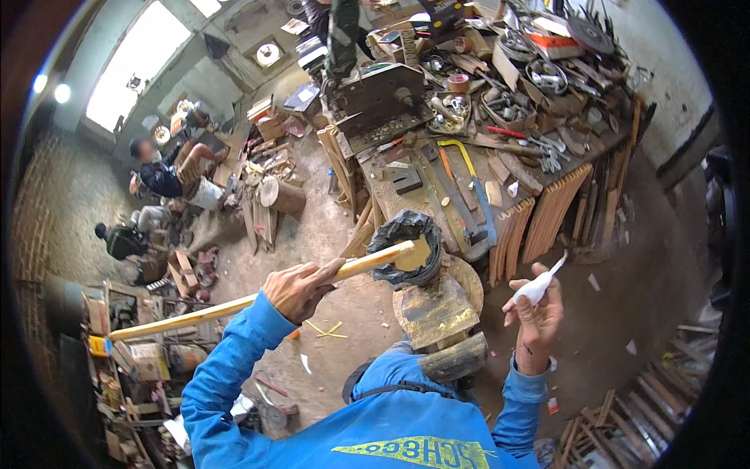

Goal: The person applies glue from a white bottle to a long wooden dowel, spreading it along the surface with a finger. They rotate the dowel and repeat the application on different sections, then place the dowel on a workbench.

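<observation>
My left hand (pixel 295 292) is closed around a long pale wooden strip (pixel 207 314), which slants from the lower left up toward the middle. The strip's near end lies over the mouth of a container lined with a black plastic bag (pixel 389 231), with tan powder like sawdust (pixel 420 254) inside. In my right hand (pixel 539 320), held out to the right, is a small white squeeze bottle (pixel 533 291) with its thin nozzle pointing up and right. Between my hands, in front of my body, stands a worn wooden block (pixel 434 314) above a rounded log piece (pixel 455 358).
Ahead is a cluttered workbench (pixel 391 184) bearing a yellow-and-blue hacksaw (pixel 478 191), tape rolls and scraps. Curved wooden pieces (pixel 539 227) lean against its side. Stacked slats (pixel 641 418) lie at lower right, boxes (pixel 148 361) at left. Other people (pixel 168 168) sit at far left; another stands behind the bench.
</observation>
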A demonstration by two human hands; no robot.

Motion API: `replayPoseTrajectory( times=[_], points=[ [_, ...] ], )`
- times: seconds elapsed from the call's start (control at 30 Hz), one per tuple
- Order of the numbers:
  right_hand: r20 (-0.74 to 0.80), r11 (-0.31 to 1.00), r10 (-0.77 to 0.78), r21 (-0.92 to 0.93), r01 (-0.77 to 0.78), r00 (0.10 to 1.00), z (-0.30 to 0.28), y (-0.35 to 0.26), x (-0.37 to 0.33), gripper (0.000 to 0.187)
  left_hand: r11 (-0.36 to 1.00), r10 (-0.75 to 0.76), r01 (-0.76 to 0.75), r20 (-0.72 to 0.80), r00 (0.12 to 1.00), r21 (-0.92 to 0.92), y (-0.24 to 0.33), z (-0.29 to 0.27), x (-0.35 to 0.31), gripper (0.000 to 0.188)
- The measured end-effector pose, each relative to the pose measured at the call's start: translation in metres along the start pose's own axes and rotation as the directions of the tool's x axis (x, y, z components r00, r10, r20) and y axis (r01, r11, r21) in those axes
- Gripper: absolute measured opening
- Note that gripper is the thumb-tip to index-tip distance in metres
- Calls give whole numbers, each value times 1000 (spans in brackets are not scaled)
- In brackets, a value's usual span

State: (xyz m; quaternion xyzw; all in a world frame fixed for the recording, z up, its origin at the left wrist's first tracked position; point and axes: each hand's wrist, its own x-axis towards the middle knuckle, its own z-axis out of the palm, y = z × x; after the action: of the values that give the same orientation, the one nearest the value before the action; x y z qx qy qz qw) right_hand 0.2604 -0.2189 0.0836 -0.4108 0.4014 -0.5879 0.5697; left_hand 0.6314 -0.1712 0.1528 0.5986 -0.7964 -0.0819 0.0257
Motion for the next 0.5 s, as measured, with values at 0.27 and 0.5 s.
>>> replayPoseTrajectory(
  times=[0.27, 0.5],
  points=[
    [223, 985, -32, -159, 69, 974, 59, -7, 25, 32, 675, -132, 17, -98, 986, -738, 5, 20, -47, 50],
    [146, 961, -139, -220, 169, 979, 94, -23, 42, 32, 501, -132, -16, -94, 987, -865, 16, -24, -92, 54]
  ],
)
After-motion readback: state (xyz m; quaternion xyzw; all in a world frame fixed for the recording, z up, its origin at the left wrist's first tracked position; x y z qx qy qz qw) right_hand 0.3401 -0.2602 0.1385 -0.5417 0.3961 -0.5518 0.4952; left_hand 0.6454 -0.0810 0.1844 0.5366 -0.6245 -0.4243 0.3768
